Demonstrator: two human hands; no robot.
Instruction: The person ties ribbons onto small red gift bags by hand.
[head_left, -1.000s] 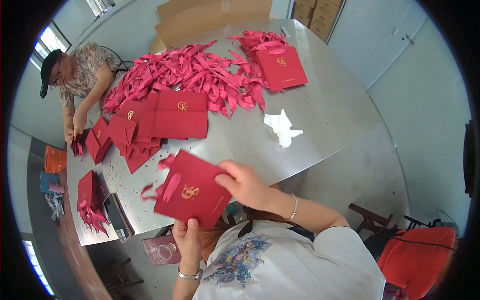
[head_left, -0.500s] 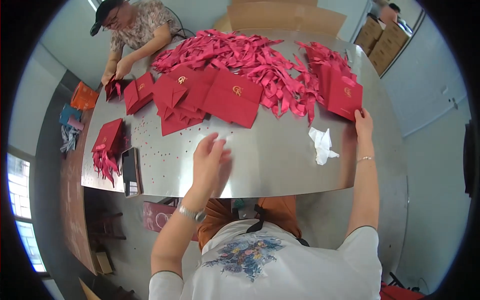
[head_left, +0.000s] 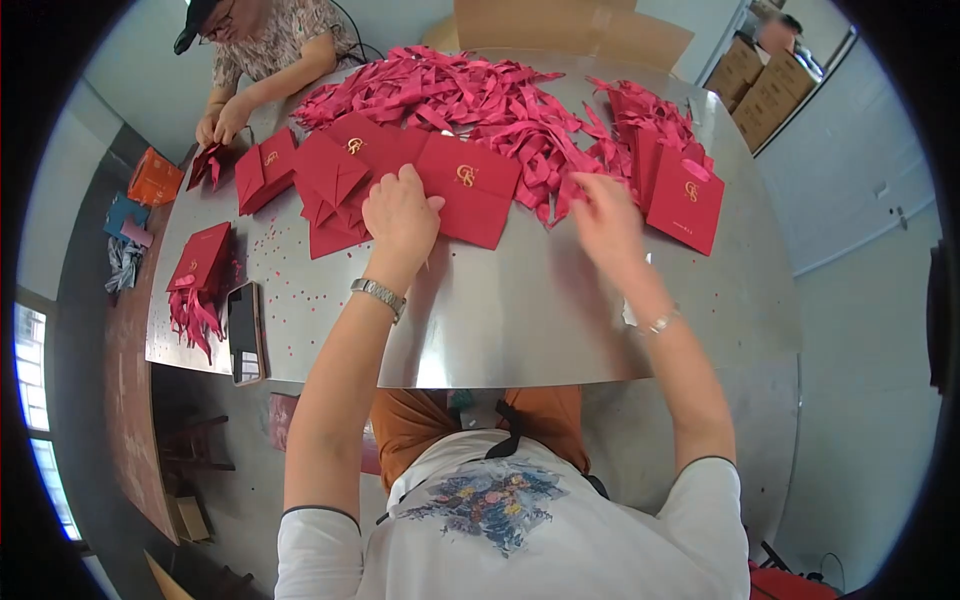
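My left hand (head_left: pixel 402 215) is on the near edge of the spread pile of flat red paper bags (head_left: pixel 468 190), fingers curled over a bag there. Motion smears my right hand (head_left: pixel 608 228), which is at the near edge of a heap of pinkish-red ribbons (head_left: pixel 430 90); whether a ribbon is between its fingers cannot be made out. To its right, a stack of red bags with ribbons (head_left: pixel 688 200) lies on the table. A crumpled white tissue (head_left: pixel 629 313) is mostly hidden behind my right wrist.
The metal table (head_left: pixel 500 340) carries a phone (head_left: pixel 246 333) and another ribboned bag stack (head_left: pixel 200 262) at left. Small red bits (head_left: pixel 290 290) are scattered there. At the far left, a co-worker's hands (head_left: pixel 224 122) handle a red bag, near more bags (head_left: pixel 265 172).
My right hand has left the right-hand bag stack and moved left to the ribbons. My left hand has reached forward onto the bag pile. The co-worker's hands have shifted slightly.
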